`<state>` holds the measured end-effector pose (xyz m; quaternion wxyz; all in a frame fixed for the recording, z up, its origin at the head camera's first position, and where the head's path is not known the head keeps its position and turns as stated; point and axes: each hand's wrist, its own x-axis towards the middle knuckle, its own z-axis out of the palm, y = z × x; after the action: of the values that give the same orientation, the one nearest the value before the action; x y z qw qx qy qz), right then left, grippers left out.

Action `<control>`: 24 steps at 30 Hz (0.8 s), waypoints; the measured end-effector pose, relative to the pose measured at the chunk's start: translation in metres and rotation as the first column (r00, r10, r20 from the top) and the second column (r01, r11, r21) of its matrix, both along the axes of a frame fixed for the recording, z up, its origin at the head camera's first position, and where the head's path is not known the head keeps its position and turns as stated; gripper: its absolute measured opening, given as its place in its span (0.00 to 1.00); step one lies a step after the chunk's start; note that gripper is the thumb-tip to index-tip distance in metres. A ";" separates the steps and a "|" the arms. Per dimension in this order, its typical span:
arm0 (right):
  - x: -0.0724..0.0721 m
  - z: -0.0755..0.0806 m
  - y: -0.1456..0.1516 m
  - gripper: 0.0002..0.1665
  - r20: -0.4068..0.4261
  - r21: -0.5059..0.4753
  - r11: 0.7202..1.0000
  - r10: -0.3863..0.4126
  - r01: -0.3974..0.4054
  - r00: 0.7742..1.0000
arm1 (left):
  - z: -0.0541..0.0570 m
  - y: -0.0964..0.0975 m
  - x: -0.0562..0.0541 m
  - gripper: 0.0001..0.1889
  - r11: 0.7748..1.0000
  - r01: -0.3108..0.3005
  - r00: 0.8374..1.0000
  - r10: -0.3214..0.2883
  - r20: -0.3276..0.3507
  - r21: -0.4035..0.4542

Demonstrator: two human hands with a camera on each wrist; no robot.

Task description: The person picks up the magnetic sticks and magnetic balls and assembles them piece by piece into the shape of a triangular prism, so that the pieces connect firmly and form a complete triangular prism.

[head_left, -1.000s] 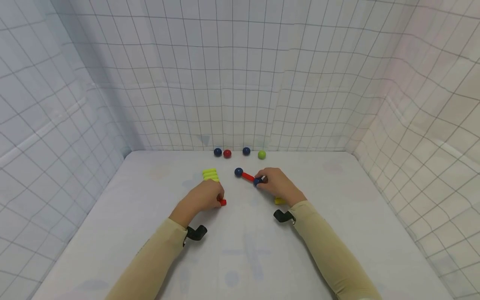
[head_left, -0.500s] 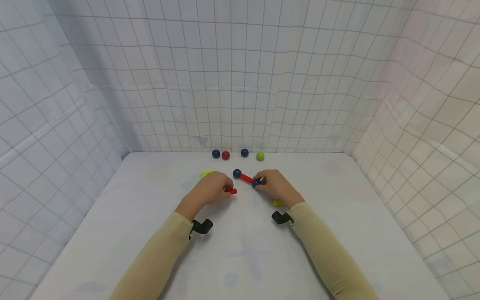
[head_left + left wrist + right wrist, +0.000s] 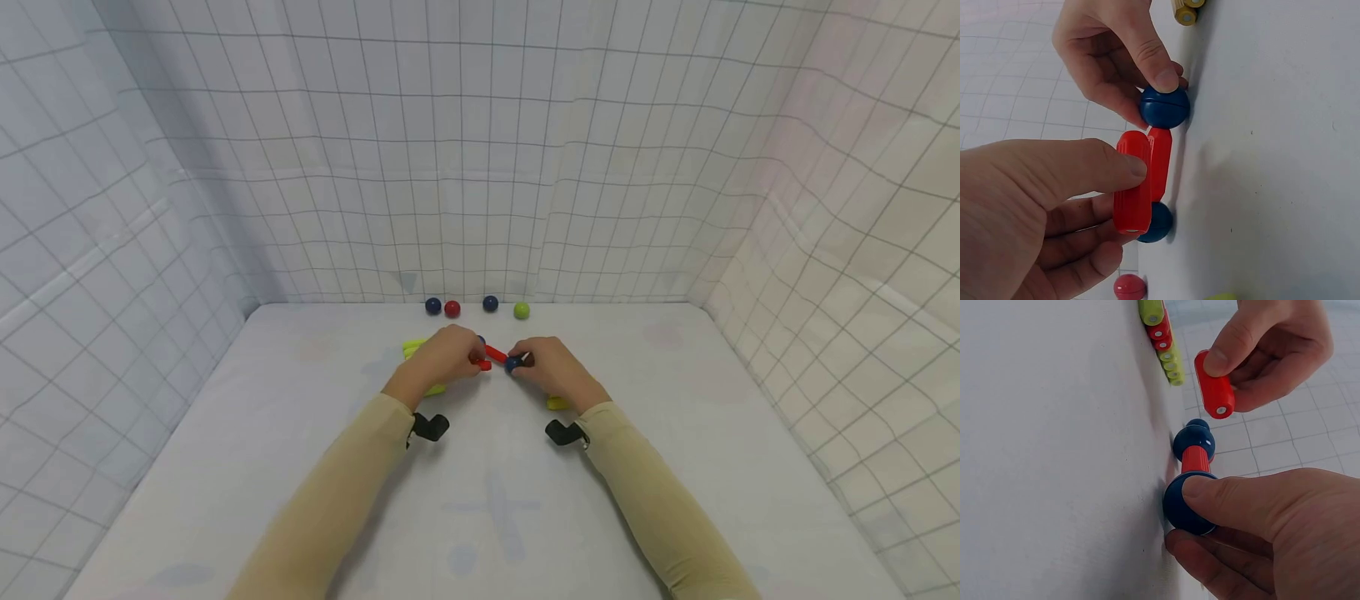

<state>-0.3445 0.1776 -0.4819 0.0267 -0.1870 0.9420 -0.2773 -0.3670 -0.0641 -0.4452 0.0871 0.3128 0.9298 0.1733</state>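
Between thumb and fingers, my left hand (image 3: 444, 354) pinches a loose red magnetic rod (image 3: 1132, 194); a small metal disc shows in its end. My right hand (image 3: 551, 362) grips a blue ball (image 3: 1163, 109) low over the white table. From that ball a second red rod (image 3: 1160, 165) runs to another blue ball (image 3: 1193, 444), the three joined in a line. The loose rod is beside this joined piece and overlaps it in the left wrist view. In the head view my left hand partly covers the far blue ball.
A row of yellow-green rods (image 3: 1172, 372) and red rods (image 3: 1159, 332) lies by my left hand. Along the back stand a blue ball (image 3: 432, 306), a red ball (image 3: 452, 309), another blue ball (image 3: 491, 303) and a green ball (image 3: 521, 310). Yellow rods (image 3: 557, 402) lie under my right wrist.
My left hand has moved right and away from me with the red rod, over the row of rods, up to the joined piece. My right hand keeps its grip in place.
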 end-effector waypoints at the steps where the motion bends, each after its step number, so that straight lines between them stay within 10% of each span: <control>1: 0.000 0.000 0.000 0.16 -0.001 -0.002 1.000 0.001 -0.001 1.000 | -0.001 0.002 -0.001 0.09 1.000 0.000 1.000 0.000 -0.001 0.002; 24: 0.000 0.000 0.001 0.13 -0.027 -0.034 0.999 0.032 -0.033 0.999 | -0.016 0.026 -0.007 0.10 0.999 0.008 0.999 -0.010 -0.031 -0.037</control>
<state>-0.3444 0.1788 -0.4824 0.0153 -0.2063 0.9342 -0.2905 -0.3736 -0.0382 -0.4612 0.0792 0.3179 0.9327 0.1508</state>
